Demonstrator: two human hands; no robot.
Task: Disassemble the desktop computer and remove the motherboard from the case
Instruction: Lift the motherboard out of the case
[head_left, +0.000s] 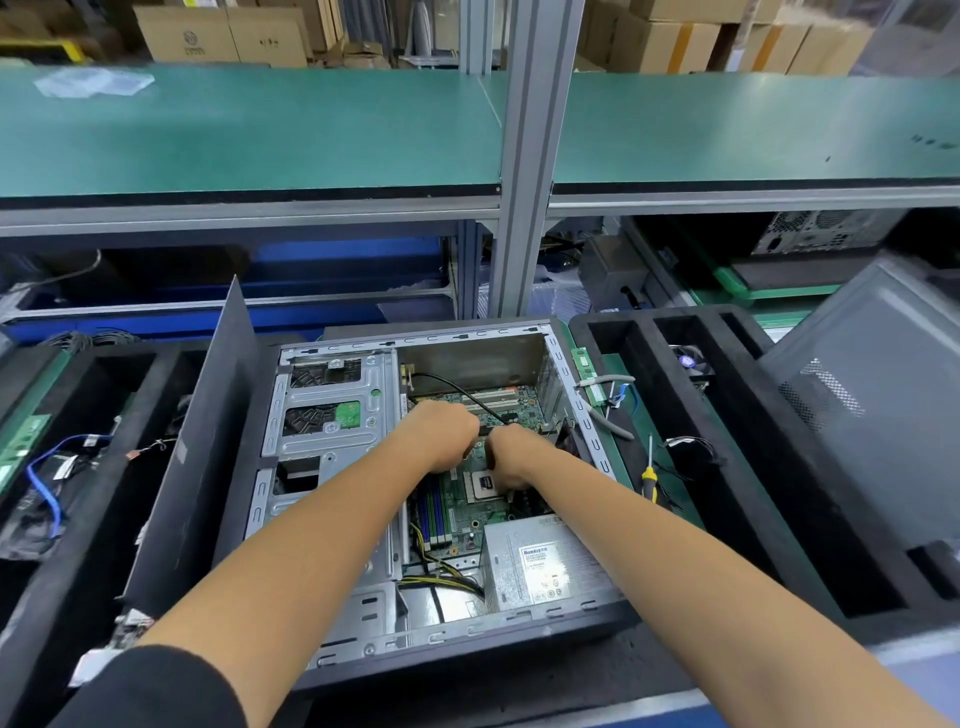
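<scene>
Green motherboard (467, 512) inside boxy grey metal case (332, 431); left hand (445, 434), right hand (511, 454) curled, grip contents unclear.

The left hand (444, 436) and right hand (511, 457) cover the middle of the motherboard (467, 514), so whatever their curled fingers grip is hidden; the power supply (540, 566) hides the board's near right corner; its label print is too small to read; the grey side panel (872, 395) runs off the right edge.

Green motherboard (470, 512) in a grey case (332, 431); yellow-handled screwdriver (649, 475) on green mat (670, 499).
</scene>
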